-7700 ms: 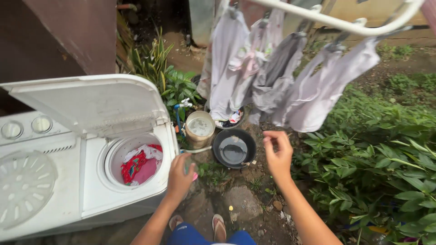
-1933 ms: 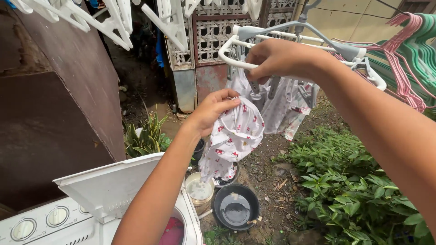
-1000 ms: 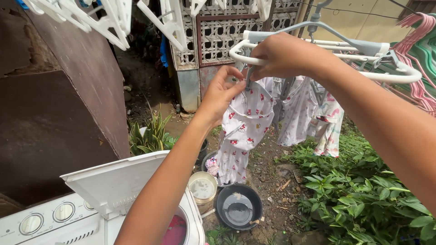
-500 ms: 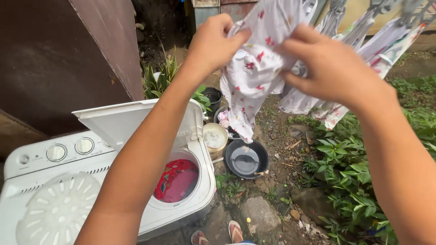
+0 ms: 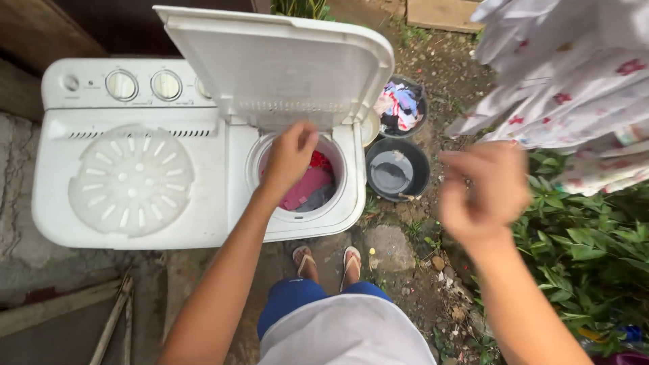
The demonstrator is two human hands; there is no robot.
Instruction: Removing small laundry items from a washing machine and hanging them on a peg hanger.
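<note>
Head view looks straight down at a white twin-tub washing machine [image 5: 135, 169] standing on the ground. Its right lid [image 5: 277, 64] is tipped up and open. The left hand [image 5: 289, 154] reaches down over the round spin tub [image 5: 297, 179], fingers curled and pointing into it. It is just above the wet clothes [image 5: 307, 189] inside, which are pink, red and grey. I cannot tell if the fingers have hold of any cloth yet. The right hand [image 5: 483, 192] is up in the air beside the machine, blurry, loosely open and holding nothing.

What could go wrong: the clothes in the tub look tangled together, so I think pulling one piece might drag another out, and it could drop on the dirt by the person's sandals [image 5: 324, 260]. The open lid leans over the tub, and a bump could knock it down on the arm.

Containers: the spin tub holds the bunched wet clothes. A dark basin [image 5: 397, 169] just right of the machine holds some water. Behind it another dark bucket [image 5: 402, 108] is stuffed with mixed coloured clothes. The left tub of the machine is shut under a round white cover [image 5: 132, 179]. White flowered laundry [image 5: 574, 88] hangs at the top right, over green plants [image 5: 588, 250].
</note>
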